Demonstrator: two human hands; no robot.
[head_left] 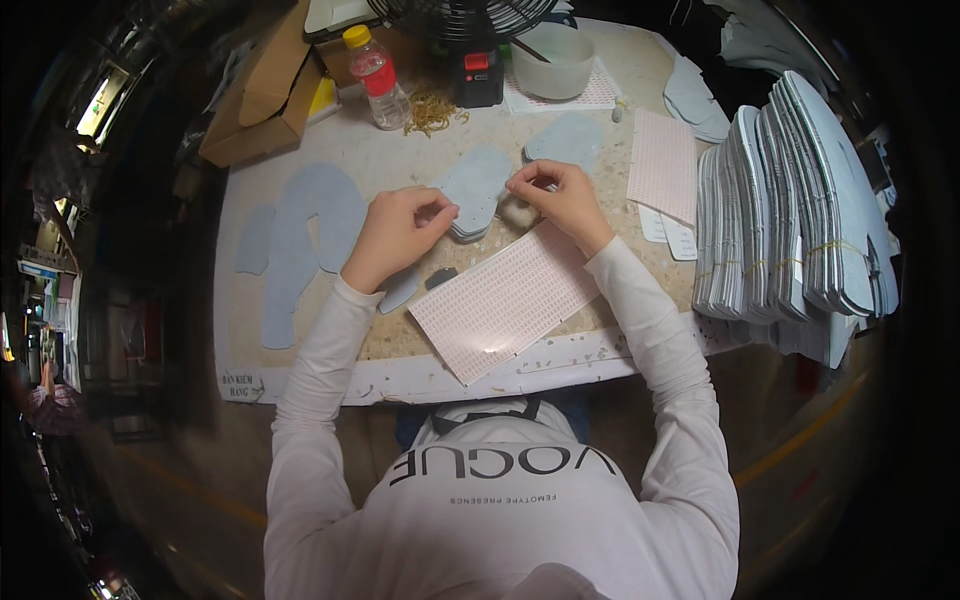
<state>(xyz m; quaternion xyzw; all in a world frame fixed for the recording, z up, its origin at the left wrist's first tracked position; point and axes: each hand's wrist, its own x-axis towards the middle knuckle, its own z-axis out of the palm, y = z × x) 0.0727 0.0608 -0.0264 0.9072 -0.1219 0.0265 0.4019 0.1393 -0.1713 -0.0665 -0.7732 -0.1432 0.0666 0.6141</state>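
A small stack of pale blue shaped pieces [474, 188] lies between my hands at the middle of the table. My left hand [405, 230] is closed in a pinch, with its fingertips at the left edge of this stack. My right hand [566, 203] is also pinched, just off the stack's right side. Whatever either pinch holds is too small to make out. Beneath my right hand sits a small rounded brownish thing [518, 212], partly covered. In front of the stack, a sheet of small printed labels [505, 300] lies slanted. More pale blue pieces [566, 138] rest just beyond my right hand.
Flat blue cut pieces [285, 240] lie at the left. Tall bundles of similar pieces [780, 210] stand at the right, beside another label sheet [662, 163]. At the back are a cardboard box [262, 95], a bottle [377, 80], rubber bands [433, 112], a fan [462, 15] and a bowl [553, 65].
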